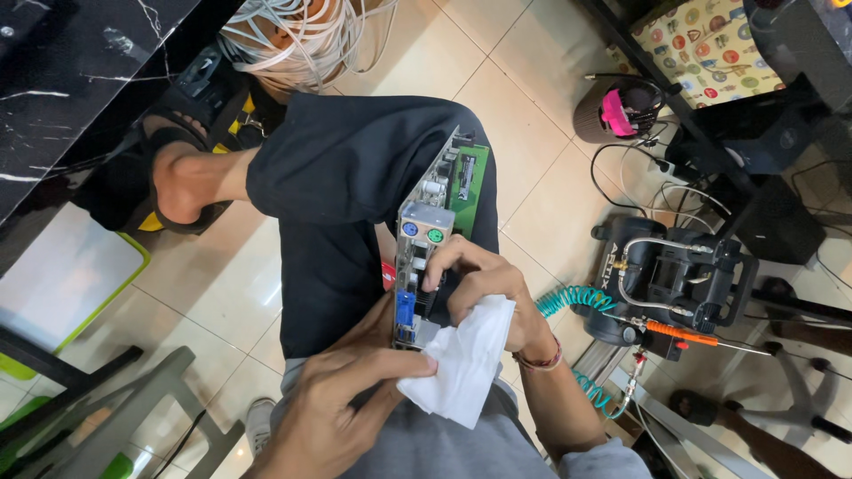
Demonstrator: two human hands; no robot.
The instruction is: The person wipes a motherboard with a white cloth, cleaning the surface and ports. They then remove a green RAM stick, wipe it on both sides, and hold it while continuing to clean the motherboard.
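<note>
Circuit board, green, stands on edge across the person's lap at the centre of the head view, running from about 6 o'clock up toward 12 o'clock. Its metal port panel faces left and carries one purple and one green round socket near the top and a blue connector lower down.

Surroundings: a dark compressor-like machine with metal tubing sits on the tiled floor at 3 o'clock, a teal coiled hose running from it toward the right forearm. A dark round container with a pink part stands at 2 o'clock beside a sheet patterned with coloured round emblems (print too small to read). A bundle of white cable lies at 12 o'clock; a sandalled foot is at 10 o'clock; a black marbled table fills the 11 o'clock corner; a white panel with a green rim lies at 9 o'clock, grey metal bars at 7 o'clock.

Obstruction: the white tissue and both hands cover the board's lower end.

Hands: the right hand is closed around the board's near edge, fingers curled over the panel. The left hand pinches the tissue at its left corner, the tissue draped against the right wrist.
</note>
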